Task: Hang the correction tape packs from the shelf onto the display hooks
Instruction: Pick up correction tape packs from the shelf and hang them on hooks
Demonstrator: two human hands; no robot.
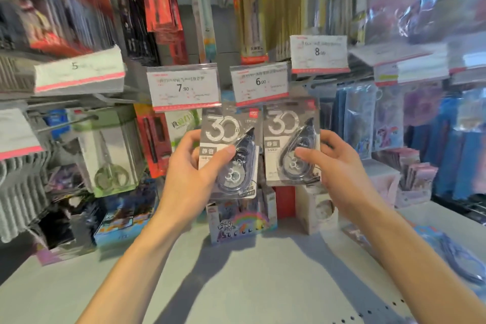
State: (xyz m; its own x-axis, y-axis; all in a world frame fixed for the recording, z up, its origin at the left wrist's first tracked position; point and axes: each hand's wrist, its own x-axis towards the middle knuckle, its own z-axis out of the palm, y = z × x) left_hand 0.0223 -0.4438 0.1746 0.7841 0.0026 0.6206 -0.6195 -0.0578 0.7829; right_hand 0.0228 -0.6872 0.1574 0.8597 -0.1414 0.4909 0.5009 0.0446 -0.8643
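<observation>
A pale grey shelf (236,279) fills the lower part of the view, with a row of small punched holes along its near right edge. Behind and above it rises the display wall, crowded with hanging packaged stationery (most of it blurred). At the back of the shelf stands a small carton (240,221) printed with a rainbow and cartoon ponies.

Four price tags hang in clear holders at mid height: one at far left (79,71) reading "5", one (184,87) reading "7.90", one (260,83) reading "6.00", and a higher one (318,53) reading "8.00". The smaller print on them cannot be read.

Two correction tape packs are held up side by side just under the 7.90 and 6.00 tags, above the shelf. Each grey card bears a big "30", a red logo square at the top corner and a boxed "静音" label, with a dark teardrop dispenser under a clear blister. The left pack (230,150) tilts slightly; the left hand (189,168) grasps it, thumb across the front, fingers curled behind. The right pack (290,142) stands upright, its top edge touching the 6.00 tag; the right hand (339,166) pinches its right edge, thumb on the blister.
</observation>
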